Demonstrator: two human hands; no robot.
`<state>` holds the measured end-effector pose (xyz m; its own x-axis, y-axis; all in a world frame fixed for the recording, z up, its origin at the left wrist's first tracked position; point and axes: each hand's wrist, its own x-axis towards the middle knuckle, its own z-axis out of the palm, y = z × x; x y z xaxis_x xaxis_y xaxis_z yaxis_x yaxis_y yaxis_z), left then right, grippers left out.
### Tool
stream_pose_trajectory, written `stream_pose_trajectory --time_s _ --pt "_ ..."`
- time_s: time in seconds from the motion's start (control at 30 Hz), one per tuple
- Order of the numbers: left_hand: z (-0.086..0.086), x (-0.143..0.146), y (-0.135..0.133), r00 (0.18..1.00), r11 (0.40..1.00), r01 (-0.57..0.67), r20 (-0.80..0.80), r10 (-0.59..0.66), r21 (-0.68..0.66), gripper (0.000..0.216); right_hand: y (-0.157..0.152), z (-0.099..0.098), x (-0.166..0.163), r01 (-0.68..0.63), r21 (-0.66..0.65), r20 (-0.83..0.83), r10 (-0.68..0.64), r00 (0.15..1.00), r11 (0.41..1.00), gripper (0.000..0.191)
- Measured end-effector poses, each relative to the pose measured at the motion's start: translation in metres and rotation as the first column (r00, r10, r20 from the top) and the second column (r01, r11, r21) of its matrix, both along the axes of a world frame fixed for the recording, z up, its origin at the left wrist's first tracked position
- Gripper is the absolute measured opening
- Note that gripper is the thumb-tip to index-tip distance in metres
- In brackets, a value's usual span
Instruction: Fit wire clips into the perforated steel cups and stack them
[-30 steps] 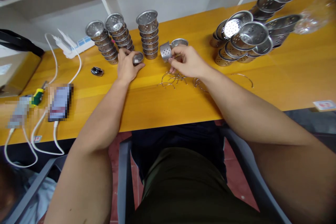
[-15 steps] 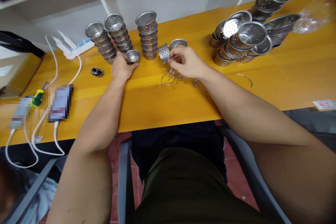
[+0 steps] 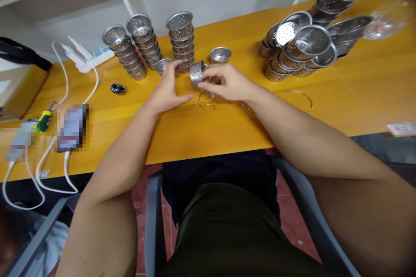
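Tabletop (image 3: 201,134) — narrow gap between left hand (image 3: 165,93) and held cup (image 3: 196,74)

No legible text or numbers.

Runs clear along the near edge of the bench (image 3: 201,134), between the forearms (image 3: 126,147). Opens behind the right hand (image 3: 227,82), from the lone cup (image 3: 219,55) to the clustered cups (image 3: 305,46). Pinches tight between the left hand (image 3: 167,88) and the held cup (image 3: 196,74). Meets three cup stacks (image 3: 180,28) and a low cup (image 3: 162,65) beyond, loose wires (image 3: 206,104) on the near side, a phone (image 3: 72,127) well leftward.
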<state>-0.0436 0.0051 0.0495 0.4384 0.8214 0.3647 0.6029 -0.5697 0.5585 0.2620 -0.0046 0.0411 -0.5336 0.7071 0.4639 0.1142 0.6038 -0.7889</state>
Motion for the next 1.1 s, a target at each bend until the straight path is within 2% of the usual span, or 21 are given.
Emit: stream_pose_trajectory --time_s 0.03,0.1,0.23,0.33,0.67,0.8,0.93,1.1 --pt "-0.001 0.009 -0.005 0.999 0.999 0.045 0.014 -0.045 -0.015 0.125 -0.003 0.001 -0.004 -0.024 0.029 0.007 0.024 1.000 0.999 0.040" --pt "-0.003 0.023 -0.010 0.995 0.994 0.099 0.033 -0.097 -0.052 0.129 -0.008 0.003 -0.012 -0.068 0.091 0.018 0.067 0.998 0.993 0.035" --pt "0.000 0.026 -0.011 0.996 0.994 0.087 0.035 -0.085 -0.063 0.102 -0.014 0.011 -0.011 -0.107 0.179 0.061 0.098 0.993 0.978 0.020" --pt "0.003 0.020 -0.010 0.996 0.996 0.074 0.054 -0.072 -0.041 0.102 -0.015 0.017 -0.004 -0.096 0.206 0.076 0.082 0.994 0.974 0.016" --pt "0.002 0.017 -0.009 0.994 0.996 0.071 0.091 -0.066 -0.053 0.114 -0.008 0.012 -0.009 -0.130 0.068 -0.047 0.134 0.990 0.989 0.047" --pt "0.002 0.015 -0.008 0.993 0.995 0.092 0.077 -0.089 -0.036 0.111 -0.004 0.008 -0.010 -0.154 0.033 -0.073 0.156 0.985 0.987 0.043" --pt "0.003 0.016 -0.007 0.995 0.997 0.071 0.076 -0.067 -0.042 0.110 -0.004 0.004 -0.015 -0.113 0.005 -0.091 0.113 0.989 0.994 0.035" --pt "0.005 0.018 -0.008 0.996 0.997 0.050 0.083 -0.044 -0.065 0.114 -0.004 0.001 -0.018 -0.073 0.003 -0.087 0.073 0.994 0.997 0.035"
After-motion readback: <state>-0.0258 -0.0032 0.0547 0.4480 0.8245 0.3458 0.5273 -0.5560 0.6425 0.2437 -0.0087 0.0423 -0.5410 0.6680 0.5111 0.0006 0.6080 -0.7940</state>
